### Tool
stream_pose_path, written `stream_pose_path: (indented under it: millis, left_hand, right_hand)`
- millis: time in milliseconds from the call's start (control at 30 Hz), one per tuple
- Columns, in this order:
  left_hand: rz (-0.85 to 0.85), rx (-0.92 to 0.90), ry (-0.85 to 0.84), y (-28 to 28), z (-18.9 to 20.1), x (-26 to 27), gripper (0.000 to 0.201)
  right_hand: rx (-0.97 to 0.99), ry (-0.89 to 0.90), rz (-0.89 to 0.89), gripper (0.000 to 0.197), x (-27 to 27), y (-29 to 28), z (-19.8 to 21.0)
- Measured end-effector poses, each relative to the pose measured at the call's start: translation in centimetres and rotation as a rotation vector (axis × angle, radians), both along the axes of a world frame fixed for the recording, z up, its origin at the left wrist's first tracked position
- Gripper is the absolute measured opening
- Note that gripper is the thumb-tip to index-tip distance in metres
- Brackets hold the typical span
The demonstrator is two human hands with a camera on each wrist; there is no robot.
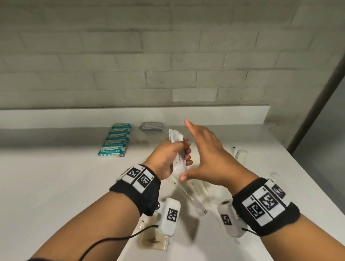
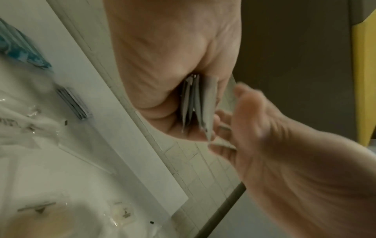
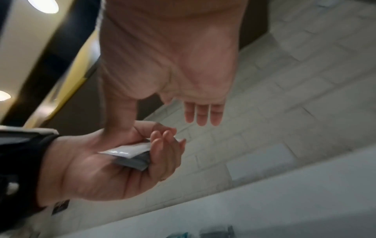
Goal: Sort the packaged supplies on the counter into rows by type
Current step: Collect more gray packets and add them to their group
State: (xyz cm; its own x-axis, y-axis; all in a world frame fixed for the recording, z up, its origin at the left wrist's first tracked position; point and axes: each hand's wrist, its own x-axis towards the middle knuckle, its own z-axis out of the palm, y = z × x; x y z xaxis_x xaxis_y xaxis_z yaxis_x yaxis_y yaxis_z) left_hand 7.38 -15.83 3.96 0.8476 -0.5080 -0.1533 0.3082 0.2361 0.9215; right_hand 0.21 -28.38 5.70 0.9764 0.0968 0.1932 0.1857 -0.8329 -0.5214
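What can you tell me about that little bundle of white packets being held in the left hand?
The white packets are several thin, flat sachets of glossy white film, stacked face to face; one carries small printed text, seemingly "toothpaste". The left hand grips the bundle above the counter, its thumb on one side and its curled fingers on the other, one end sticking up past the fingers. The open right hand is beside it; contact is unclear.

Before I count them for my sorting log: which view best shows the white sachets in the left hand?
The left wrist view: the white sachets show edge-on, fanned apart in the left hand. The head view shows only the front sachet's face; the right wrist view shows a blurred bundle.
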Motion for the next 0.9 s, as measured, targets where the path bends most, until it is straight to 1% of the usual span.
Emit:
stream_pose_path:
  millis: [67, 100, 200, 233, 333, 433, 500, 600, 733, 800, 900]
  left_hand:
    - [-0.043, 0.034, -0.019, -0.1, 0.0, -0.5, 0.015]
    - [-0.063, 0.044, -0.021, -0.2, 0.0, -0.7, 0.017]
    - [-0.126, 0.032, 0.006, -0.1, 0.3, -1.2, 0.013]
    - [-0.143, 0.011, 0.023, 0.0, 0.3, -1.3, 0.017]
    - [-0.150, 0.009, 0.041, 0.4, 0.3, -1.3, 0.019]
    - [-0.150, 0.051, 0.064, 0.4, 0.5, -1.4, 0.017]
    - [-0.162, 0.090, 0.090, 0.5, 0.5, -1.5, 0.017]
    - [-0.167, 0.086, 0.104, 0.4, 0.4, -1.7, 0.017]
    - [-0.116, 0.024, 0.095, 0.4, 0.3, -1.6, 0.019]
    - [-0.121, 0.027, 0.083, 0.5, 0.1, -1.4, 0.017]
    - [-0.109, 0.028, 0.061, 0.6, 0.1, -1.1, 0.021]
  right_hand:
    - [-0.161, 0.027, 0.100, 0.143, 0.2, 0.4, 0.5]
    - [-0.195, 0.011, 0.120, 0.140, 0.2, 0.5, 0.7]
    - [-0.199, -0.103, 0.127, 0.120, 0.4, 0.5, 0.9]
    - [-0.197, -0.116, 0.129, 0.118, 0.4, 0.3, 0.9]
    - [-0.213, -0.117, 0.145, 0.121, 0.4, 0.4, 0.7]
    - [-0.205, -0.159, 0.132, 0.111, 0.5, 0.5, 0.6]
    - [-0.211, -0.179, 0.130, 0.109, 0.5, 0.5, 0.6]
    - [-0.229, -0.175, 0.130, 0.114, 0.4, 0.4, 0.2]
    - [-0.182, -0.128, 0.112, 0.123, 0.8, 0.2, -0.2]
    - [-0.228, -0.153, 0.127, 0.118, 0.8, 0.4, -0.2]
    - [-0.310, -0.252, 0.116, 0.103, 1.1, 1.1, 0.1]
